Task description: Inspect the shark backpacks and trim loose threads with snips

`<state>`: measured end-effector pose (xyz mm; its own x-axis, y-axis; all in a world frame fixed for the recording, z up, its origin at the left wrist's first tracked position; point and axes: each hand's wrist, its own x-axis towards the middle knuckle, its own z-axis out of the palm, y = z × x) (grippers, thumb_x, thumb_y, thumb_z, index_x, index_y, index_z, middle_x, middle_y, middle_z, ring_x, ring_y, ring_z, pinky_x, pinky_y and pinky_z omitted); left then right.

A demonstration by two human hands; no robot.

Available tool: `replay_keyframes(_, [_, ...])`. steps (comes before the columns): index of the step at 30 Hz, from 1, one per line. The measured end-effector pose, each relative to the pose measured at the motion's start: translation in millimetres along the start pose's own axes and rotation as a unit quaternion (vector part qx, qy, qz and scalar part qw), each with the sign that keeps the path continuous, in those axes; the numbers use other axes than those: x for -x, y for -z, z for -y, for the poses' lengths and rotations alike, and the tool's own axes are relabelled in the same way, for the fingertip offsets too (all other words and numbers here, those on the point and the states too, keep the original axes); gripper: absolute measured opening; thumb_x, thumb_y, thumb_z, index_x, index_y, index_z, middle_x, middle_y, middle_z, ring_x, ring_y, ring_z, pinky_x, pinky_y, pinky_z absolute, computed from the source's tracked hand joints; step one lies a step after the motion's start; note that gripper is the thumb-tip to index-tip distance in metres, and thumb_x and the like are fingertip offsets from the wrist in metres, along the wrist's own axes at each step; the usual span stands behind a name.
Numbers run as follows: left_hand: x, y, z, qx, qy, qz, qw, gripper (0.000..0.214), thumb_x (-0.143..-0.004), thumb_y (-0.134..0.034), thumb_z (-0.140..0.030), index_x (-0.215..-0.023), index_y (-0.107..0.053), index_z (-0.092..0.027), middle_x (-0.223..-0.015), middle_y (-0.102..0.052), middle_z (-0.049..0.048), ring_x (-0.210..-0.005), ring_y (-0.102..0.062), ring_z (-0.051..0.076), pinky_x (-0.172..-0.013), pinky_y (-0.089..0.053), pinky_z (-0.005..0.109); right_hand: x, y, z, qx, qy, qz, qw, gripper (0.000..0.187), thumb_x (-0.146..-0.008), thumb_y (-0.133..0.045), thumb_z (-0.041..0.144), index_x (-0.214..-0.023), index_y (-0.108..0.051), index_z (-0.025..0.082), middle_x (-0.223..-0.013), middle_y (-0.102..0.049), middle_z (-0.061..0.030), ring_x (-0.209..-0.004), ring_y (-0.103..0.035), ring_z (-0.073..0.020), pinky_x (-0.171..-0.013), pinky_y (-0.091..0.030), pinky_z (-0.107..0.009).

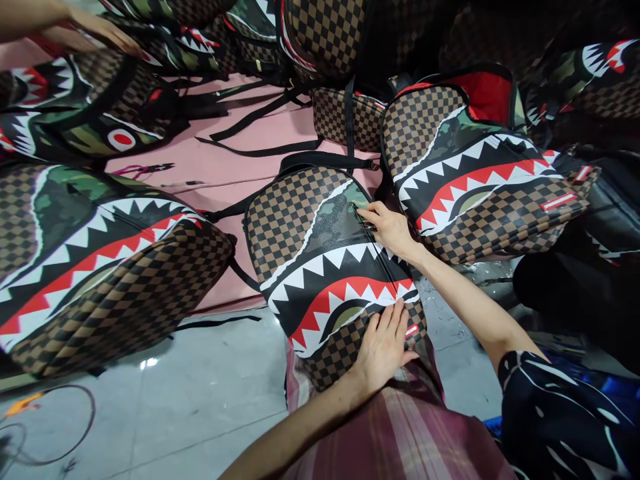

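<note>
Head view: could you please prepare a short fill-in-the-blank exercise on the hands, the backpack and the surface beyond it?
1. The right hand pinches the pull of a ____.
2. The left hand lies on a backpack with brown and ____ checks.
3. The colour of its printed teeth is ____.
4. The surface beyond is coloured ____.

Missing words: zipper; black; white; pink.

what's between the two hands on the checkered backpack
Part of the backpack, with its dark zipper and red-and-white printed teeth; this shows in the head view.
</note>
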<state>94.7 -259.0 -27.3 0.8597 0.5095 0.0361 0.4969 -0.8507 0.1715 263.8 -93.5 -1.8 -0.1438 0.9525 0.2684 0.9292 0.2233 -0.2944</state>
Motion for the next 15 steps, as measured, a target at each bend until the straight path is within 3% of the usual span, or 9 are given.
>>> replay_keyframes(10, [-16.6, 11.2, -4.4, 0.026, 0.075, 0.039, 0.996, 0.086, -0.068, -0.066, -0.056, -0.136, -0.039, -0.012, -0.148, -0.027, 0.0164, -0.107, -0.046, 0.028, -0.081, -0.044, 0.038, -2.3, -2.5, -1.6, -0.043, -0.010, 0.018, 0.999, 0.043, -0.084, -0.047, 0.014, -0.125, -0.053, 0.026, -0.121, -0.056, -0.0034, -0.093, -0.059, -0.0190, -0.067, -0.046, -0.026])
replay_keyframes(15, [-9.1, 9.4, -1.7, 0.020, 0.066, 0.028, 0.997, 0.081, -0.073, -0.061, -0.058, -0.136, -0.039, -0.012, -0.148, -0.028, 0.0159, -0.111, -0.045, 0.027, -0.087, -0.042, 0.039, 16.9, 9.1, -5.5, -0.170, -0.111, -0.057, 0.978, 0.040, -0.085, -0.051, 0.026, -0.125, -0.052, 0.023, -0.115, -0.058, -0.0053, -0.100, -0.058, -0.0206, -0.082, -0.048, -0.033])
